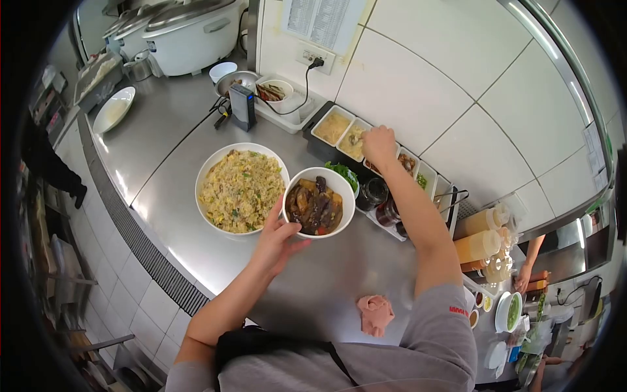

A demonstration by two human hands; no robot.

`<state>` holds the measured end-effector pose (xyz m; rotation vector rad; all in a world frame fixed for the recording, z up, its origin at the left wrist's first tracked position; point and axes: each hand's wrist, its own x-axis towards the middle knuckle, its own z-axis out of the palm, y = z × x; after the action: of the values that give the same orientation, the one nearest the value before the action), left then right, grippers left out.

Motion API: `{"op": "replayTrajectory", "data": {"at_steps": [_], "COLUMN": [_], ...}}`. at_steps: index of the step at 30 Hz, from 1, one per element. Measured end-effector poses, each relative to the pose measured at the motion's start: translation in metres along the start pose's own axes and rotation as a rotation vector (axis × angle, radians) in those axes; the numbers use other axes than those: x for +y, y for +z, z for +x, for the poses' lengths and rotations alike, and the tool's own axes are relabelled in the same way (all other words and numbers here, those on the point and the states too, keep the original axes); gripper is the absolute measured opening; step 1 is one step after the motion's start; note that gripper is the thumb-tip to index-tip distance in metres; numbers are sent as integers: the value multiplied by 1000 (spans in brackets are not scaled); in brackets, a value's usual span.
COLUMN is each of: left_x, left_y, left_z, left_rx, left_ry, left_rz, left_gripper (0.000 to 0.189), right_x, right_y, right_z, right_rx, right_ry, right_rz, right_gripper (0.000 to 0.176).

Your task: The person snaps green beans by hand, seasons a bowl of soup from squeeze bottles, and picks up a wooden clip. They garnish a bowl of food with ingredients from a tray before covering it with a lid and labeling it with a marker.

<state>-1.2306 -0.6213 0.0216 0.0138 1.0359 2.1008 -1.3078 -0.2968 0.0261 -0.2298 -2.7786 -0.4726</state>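
I can read no words anywhere: the printed sheet (320,19) on the far wall tile carries rows of print too small for me to make out, and the small red mark (458,311) on my grey right sleeve, near me, is too blurred to spell

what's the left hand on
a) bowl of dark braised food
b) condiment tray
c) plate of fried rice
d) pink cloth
a: the left hand holds the rim of the bowl of dark braised food, while the right hand is over the condiment tray by the wall.
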Motion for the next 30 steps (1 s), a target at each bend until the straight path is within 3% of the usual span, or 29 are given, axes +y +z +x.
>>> {"op": "replayTrajectory", "data": {"at_steps": [2,4,10,17,20,22,23,25,28,30], "left_x": [3,1,2,1,0,1,2,2,1,2], "left_y": [8,10,24,32,33,34,35,36,36,36], "left_z": [10,20,40,63,66,64,63,62,60,57], "left_rx": [16,22,64,62,71,84,87,89,88,73], "left_ry": [1,5,28,38,44,36,33,29,30,39], "left_rz": [-10,-23,-42,-3,6,4,5,7,-1,-18], "left_gripper": [76,76,74,76,76,76,76,76,76,76], "right_x": [-2,6,31,43,34,17,6,-17,-29,-23], "right_y": [-8,-2,-20,-49,-91,-112,-122,-137,-139,-138], "right_z": [-3,-9,-23,-35,-39,-53,-60,-72,-77,-77], "right_rx": [-63,-151,-246,-141,-140,136,132,313,408,348], "right_ry": [53,184,387,447,380,136,138,-179,-188,-160], "right_rz": [73,360,582,731,770,789,790,313,344,404], "right_gripper": [17,23,22,19,18,15,15,12,9,10]}}
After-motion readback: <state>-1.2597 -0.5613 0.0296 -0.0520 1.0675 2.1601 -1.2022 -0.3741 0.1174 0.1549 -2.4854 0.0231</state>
